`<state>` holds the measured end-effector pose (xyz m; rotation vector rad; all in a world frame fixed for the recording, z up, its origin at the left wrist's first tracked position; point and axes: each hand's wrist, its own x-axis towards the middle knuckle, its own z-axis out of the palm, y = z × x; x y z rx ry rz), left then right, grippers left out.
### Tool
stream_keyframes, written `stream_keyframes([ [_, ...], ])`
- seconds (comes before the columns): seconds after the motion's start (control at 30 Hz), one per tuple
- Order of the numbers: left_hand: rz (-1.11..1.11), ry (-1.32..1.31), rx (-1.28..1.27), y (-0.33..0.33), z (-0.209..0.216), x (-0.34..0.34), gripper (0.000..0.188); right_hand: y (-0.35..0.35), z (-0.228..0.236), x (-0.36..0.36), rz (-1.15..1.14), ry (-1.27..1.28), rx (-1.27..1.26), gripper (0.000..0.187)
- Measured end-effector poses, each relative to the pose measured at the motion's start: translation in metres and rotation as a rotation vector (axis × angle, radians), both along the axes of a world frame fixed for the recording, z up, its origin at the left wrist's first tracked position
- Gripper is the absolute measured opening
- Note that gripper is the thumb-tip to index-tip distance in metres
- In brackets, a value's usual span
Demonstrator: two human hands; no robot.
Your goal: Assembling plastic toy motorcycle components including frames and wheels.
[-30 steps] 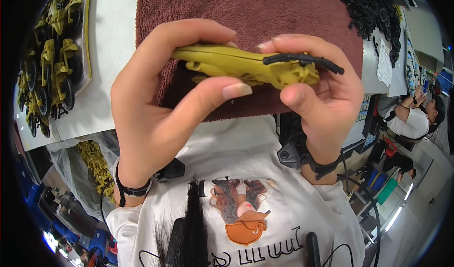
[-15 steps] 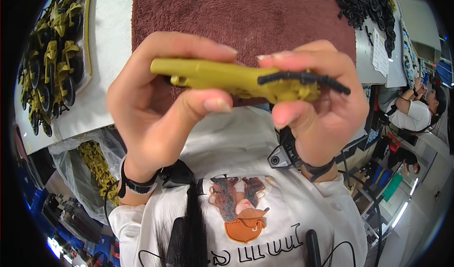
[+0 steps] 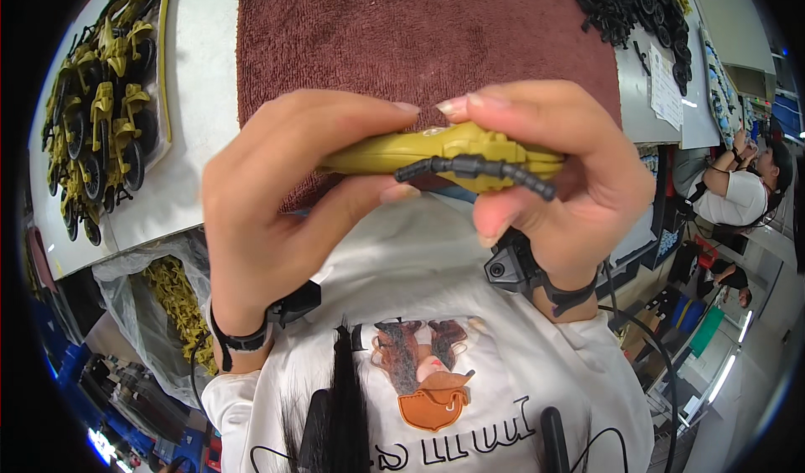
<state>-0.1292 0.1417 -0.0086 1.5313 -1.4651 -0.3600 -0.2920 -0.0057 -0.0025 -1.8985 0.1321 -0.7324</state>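
The left hand [image 3: 267, 171] and right hand [image 3: 587, 167] grasped the yellow body [image 3: 478, 143] by its ends, fingers opposite thumbs, over the near edge of the towel [image 3: 402, 41], bikes [image 3: 102, 108] lying left of it.

Two hands [image 3: 267, 184], one yellow-green body [image 3: 369, 155], one black bar [image 3: 470, 167], one maroon towel [image 3: 428, 37]; toward the right edge of the bench [image 3: 635, 108], one paper sheet [image 3: 667, 91], one heap of black parts [image 3: 619, 5].

assembly workshop, white counter [image 3: 205, 96] stacked with yellow-and-black wheeled toys [image 3: 102, 108], heap of loose black parts [image 3: 646, 7], plastic bag [image 3: 134, 305] of yellow pieces [image 3: 174, 314], seated co-worker [image 3: 745, 194] nearby
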Motion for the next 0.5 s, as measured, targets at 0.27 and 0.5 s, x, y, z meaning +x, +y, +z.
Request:
stream_keyframes([
  [0.27, 0.038, 0.102, -0.206, 0.001, -0.021, -0.018, 0.021, 0.010, 0.012, -0.006, -0.027, 0.016, -0.188, 0.050],
  [0.5, 0.115, 0.210, -0.192, -0.004, -0.017, -0.017, 0.034, 0.009, 0.012, -0.001, 0.001, 0.024, -0.061, 0.044],
])
